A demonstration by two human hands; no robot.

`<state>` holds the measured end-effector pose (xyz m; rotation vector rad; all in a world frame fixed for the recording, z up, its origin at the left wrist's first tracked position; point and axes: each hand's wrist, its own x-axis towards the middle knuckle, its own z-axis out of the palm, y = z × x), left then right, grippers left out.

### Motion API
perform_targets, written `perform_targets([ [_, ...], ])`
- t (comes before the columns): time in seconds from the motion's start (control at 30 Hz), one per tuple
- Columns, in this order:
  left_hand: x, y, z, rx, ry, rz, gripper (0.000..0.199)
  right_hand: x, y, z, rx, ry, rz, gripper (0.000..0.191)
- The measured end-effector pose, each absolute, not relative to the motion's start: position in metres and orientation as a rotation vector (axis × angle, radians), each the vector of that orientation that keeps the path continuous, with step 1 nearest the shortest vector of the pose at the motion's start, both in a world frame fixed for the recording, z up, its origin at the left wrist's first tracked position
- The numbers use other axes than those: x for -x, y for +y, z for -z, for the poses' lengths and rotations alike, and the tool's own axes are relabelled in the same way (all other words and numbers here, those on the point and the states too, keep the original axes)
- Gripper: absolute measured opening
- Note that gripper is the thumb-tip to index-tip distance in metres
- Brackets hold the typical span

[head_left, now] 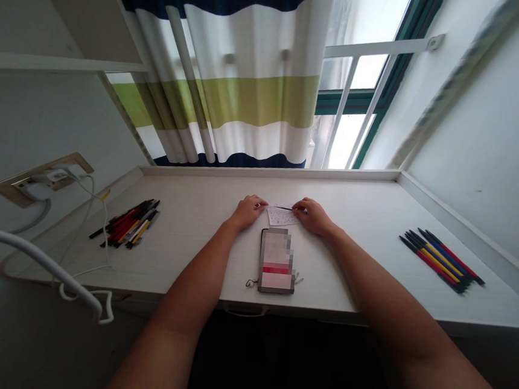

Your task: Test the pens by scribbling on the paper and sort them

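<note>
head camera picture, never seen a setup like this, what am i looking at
No machine here: a camera worn on a person's head looks down at their bare left hand and right hand. On the flat white desk lie a loose pile of mixed-colour pens at left, a row of red, blue and yellow pens at right and, between, a dark-edged rectangular object with blurred face. Beyond it, the right hand pinches a slim dark rod over a small white patterned paper; the left hand is by the rod's other end, its grip unclear.
</note>
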<state>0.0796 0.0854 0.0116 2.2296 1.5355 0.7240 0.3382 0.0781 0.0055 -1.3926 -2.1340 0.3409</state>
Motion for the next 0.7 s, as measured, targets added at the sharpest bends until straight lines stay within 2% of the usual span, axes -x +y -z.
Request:
perform_targets([
  [0.27, -0.078, 0.087, -0.01, -2.238, 1.562, -0.708, 0.025, -0.338, 0.078, -0.004, 1.378, -2.137, -0.338, 0.017],
  [0.7, -0.086, 0.083, -0.015, -2.238, 1.311, -0.782, 0.026, -0.334, 0.071, -0.015, 1.365, -2.237, -0.23, 0.021],
])
